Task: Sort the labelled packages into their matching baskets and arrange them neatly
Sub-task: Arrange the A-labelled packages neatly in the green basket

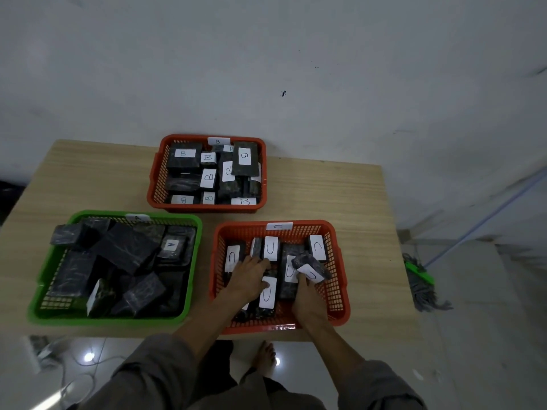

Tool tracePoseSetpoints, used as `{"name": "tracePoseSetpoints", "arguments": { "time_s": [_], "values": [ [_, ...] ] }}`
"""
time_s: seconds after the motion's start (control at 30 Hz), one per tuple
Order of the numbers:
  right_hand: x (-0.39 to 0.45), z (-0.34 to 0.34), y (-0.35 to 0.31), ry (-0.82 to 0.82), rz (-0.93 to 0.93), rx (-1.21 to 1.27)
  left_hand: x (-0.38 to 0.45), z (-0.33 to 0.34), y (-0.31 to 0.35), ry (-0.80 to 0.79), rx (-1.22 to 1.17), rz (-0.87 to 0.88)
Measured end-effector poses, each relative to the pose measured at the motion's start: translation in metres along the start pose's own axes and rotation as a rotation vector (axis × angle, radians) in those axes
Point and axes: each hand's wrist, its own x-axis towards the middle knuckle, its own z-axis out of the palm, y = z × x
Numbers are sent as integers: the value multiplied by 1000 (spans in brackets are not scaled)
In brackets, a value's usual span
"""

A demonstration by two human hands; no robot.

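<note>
Both hands work inside the near orange basket (336, 279), tagged C on its far rim, which sits on a light wooden table (340, 196). The left hand (247, 278) lies palm-down on the dark wrapped packages in the basket's left half; its fingers (260, 263) are loosely spread and flat, the tips touching the lower edge of an upright C-labelled package (271, 248). Just beside the thumb, toward the person, lies another package with a white C label (268, 292). Left of the fingers stands a further C package (231, 258). The right hand (307, 300) reaches in from the near rim, and its fingers pinch the near end of a tilted dark package (310, 266), held raised above the others with its label facing up and toward the person; whether the thumb is under it cannot be told. Beyond that held package, against the far right wall, stands one more C package (318, 247). Well to the left of the left fingers sits a green basket (47, 273) tagged A, holding a jumbled heap of dark packages, most with labels hidden. Far beyond both sets of fingertips a second orange basket (154, 184), tagged B, holds B-labelled packages packed closely. Grey sleeves (154, 368) cover both forearms.
</note>
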Motion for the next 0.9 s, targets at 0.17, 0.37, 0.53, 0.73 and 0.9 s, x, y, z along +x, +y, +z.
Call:
{"name": "tracePoseSetpoints", "arguments": {
  "time_s": [0.17,0.37,0.53,0.73,0.9],
  "values": [
    [2,-18,12,249,-101,-169,3,-1,-3,-8,-6,14],
    [20,-29,21,240,-98,-295,-1,0,-6,27,-53,30],
    [28,-33,3,236,-56,-226,-6,4,-10,37,-88,67],
    [16,-24,-8,219,19,-29,-8,-9,-14,118,-164,85],
    [15,-26,-19,317,-24,-157,-12,-39,-31,274,-272,34]
  ]
}}
